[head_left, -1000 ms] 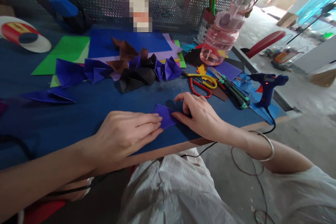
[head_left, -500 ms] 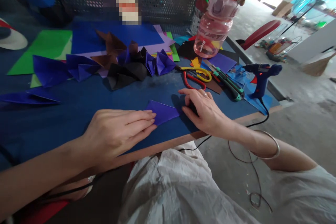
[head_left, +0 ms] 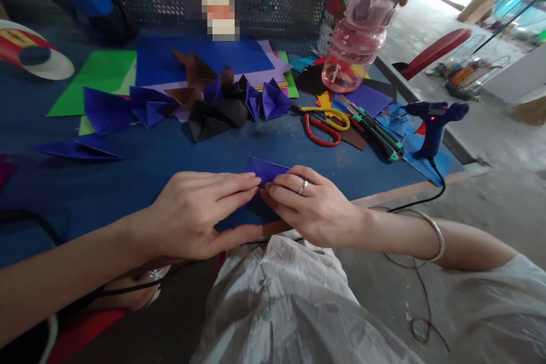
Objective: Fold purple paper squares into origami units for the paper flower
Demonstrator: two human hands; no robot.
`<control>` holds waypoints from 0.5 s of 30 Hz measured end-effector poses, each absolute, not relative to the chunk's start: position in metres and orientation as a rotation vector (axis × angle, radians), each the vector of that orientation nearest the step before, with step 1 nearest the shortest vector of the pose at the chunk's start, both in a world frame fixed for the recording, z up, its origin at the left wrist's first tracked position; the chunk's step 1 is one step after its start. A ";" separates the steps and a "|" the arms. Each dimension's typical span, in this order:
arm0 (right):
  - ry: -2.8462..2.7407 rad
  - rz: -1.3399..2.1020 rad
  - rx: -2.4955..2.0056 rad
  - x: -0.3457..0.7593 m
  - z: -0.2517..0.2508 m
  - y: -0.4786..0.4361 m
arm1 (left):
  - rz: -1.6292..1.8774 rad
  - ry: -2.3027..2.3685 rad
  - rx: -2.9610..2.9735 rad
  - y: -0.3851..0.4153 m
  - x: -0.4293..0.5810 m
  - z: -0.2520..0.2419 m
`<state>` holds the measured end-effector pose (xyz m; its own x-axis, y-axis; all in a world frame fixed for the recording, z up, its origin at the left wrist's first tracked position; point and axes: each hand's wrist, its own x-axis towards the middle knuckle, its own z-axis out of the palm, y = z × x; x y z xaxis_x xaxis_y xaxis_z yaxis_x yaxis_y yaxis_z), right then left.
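Note:
A small folded purple paper (head_left: 268, 169) lies on the blue tabletop (head_left: 170, 162) close to its front edge. My left hand (head_left: 205, 210) presses its fingertips on the paper's left side, with the fingers together and the thumb stretched out below. From the right, my right hand (head_left: 313, 202), with a ring on one finger, lies over the paper's right part, its fingers pressed together. The fingertips of both hands meet at the paper. Much of the paper is hidden under the hands.
Folded purple pieces (head_left: 106, 111) and a black one (head_left: 217, 119) lie behind the hands. Scissors (head_left: 322, 128), a cutter (head_left: 379, 136), a pink bottle (head_left: 354, 51) and a blue glue gun (head_left: 430, 125) stand or lie at right. A cord hangs over the edge.
My right hand has moved left and down onto the paper, covering its right part. My left thumb now reaches out below. The view has shifted slightly.

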<state>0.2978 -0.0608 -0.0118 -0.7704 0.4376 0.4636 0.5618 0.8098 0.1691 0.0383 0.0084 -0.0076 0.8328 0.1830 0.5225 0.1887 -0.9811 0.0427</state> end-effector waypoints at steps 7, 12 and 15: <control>-2.613 -0.494 -0.692 0.301 -0.009 -0.057 | -0.800 -0.226 -3.000 0.010 0.028 -0.021; -2.566 -0.416 -0.731 0.308 -0.014 -0.059 | -0.766 -0.224 -3.038 0.009 0.026 -0.017; -2.549 -0.385 -0.768 0.315 -0.015 -0.063 | -0.746 -0.226 -3.056 0.008 0.027 -0.014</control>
